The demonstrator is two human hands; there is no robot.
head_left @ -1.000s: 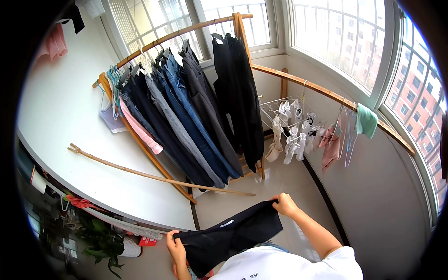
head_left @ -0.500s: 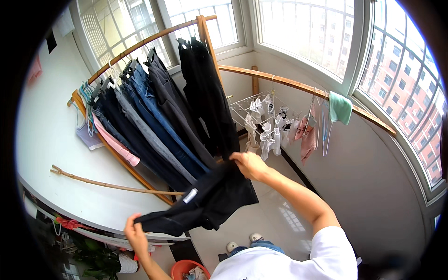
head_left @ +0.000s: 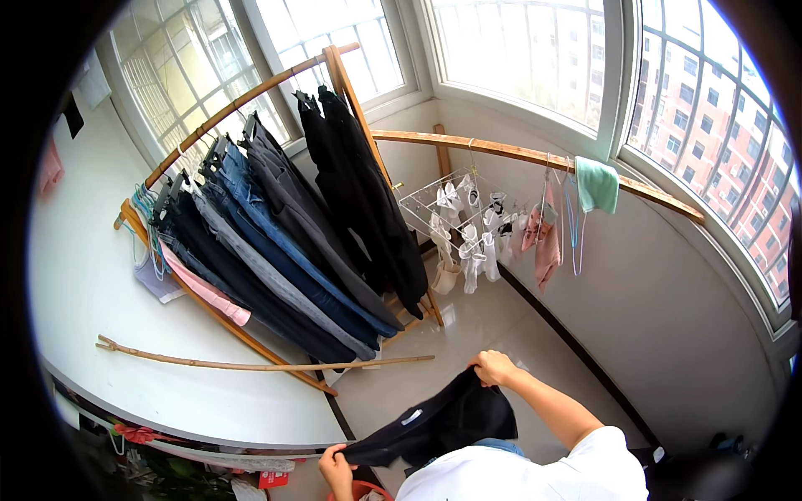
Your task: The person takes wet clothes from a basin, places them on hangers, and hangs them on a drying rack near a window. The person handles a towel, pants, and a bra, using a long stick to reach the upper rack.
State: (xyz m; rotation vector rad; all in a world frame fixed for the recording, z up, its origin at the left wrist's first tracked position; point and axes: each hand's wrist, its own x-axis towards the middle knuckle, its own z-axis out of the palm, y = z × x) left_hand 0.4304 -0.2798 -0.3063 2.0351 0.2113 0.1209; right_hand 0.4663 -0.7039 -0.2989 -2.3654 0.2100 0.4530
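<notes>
A black garment [head_left: 458,420] with a small white label along its upper edge is stretched between my two hands, low in front of my body. My left hand [head_left: 336,473] pinches one end, close above an orange-red basin [head_left: 365,487]. The other end is gripped by my right hand [head_left: 493,368], farther out and to the right. The cloth between them hangs in loose folds, so I cannot tell whether it is trousers or shorts.
On the left, a wooden rack [head_left: 251,90] carries jeans [head_left: 276,242] and black trousers [head_left: 355,184] on hangers. A forked stick [head_left: 251,364] lies across its foot. Socks [head_left: 472,250] hang from a clip dryer below a wooden rail [head_left: 535,153] with a green cloth [head_left: 596,185].
Both hands have drawn the black garment down toward my body and rightward, away from the hanging trousers. My view has shifted slightly, and the stick's far end now shows.
</notes>
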